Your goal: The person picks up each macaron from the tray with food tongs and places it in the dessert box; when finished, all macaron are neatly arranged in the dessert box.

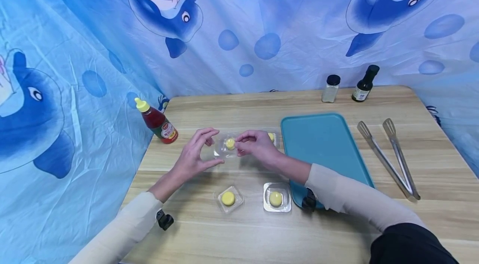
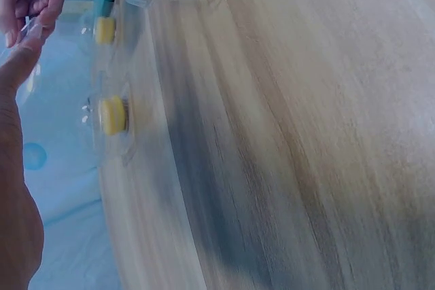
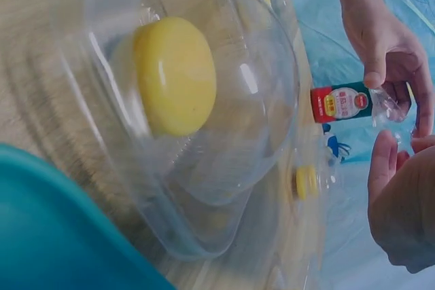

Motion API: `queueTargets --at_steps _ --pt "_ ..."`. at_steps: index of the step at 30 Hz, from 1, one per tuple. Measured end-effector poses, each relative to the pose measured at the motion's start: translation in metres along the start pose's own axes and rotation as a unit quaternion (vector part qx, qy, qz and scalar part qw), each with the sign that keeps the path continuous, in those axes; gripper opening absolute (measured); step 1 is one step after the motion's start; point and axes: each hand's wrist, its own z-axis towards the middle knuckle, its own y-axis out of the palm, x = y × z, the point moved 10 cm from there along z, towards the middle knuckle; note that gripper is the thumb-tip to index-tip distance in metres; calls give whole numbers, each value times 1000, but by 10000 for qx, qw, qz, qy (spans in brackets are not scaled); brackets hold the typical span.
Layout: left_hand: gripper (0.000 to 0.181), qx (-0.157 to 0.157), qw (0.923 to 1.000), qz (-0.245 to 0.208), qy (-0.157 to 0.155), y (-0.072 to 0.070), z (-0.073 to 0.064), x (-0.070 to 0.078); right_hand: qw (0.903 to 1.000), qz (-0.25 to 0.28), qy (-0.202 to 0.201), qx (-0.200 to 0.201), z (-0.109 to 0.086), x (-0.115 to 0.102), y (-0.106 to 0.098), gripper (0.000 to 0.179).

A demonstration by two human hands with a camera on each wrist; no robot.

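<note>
My left hand [image 1: 194, 154] and right hand [image 1: 260, 145] meet at the back left of the table, holding thin clear plastic [image 3: 387, 105] between them. In the right wrist view, the left thumb and fingers grip its upper part. My right hand pinches its other side with thumb and fingertips. Through the plastic, the head view shows a round yellow piece [image 1: 230, 144]. In the left wrist view, a clear box with a yellow piece [image 2: 113, 115] stands on the table below the hands; beyond it is another yellow piece [image 2: 105, 30], partly behind my right hand in the head view.
Two clear boxes with yellow pieces [image 1: 228, 198] [image 1: 276, 198] lie at the front. Right of them is a teal tray [image 1: 318, 139], under my right forearm; metal tongs [image 1: 396, 160] lie beyond. A ketchup bottle [image 1: 161, 124], shaker [image 1: 331, 89] and dark sauce bottle [image 1: 363, 86] stand at the back.
</note>
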Motion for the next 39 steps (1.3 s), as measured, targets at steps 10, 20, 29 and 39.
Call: queueTargets --at_steps 10,20,29,39 --pt "39 567 9891 -1064 -843 -2 1 -15 9919 -1087 -535 380 -1 -13 -4 11" --pt "15 913 9708 -1601 -1538 -2 -3 -27 9820 -1635 -949 32 -1 -18 0 12" --pt "22 1206 9811 -1124 -1013 -13 1 -13 9819 -1565 236 -1038 -5 -1 13 62" --pt "31 361 9866 -1325 -883 -3 2 -11 9851 -1304 652 -910 -3 2 6 54"
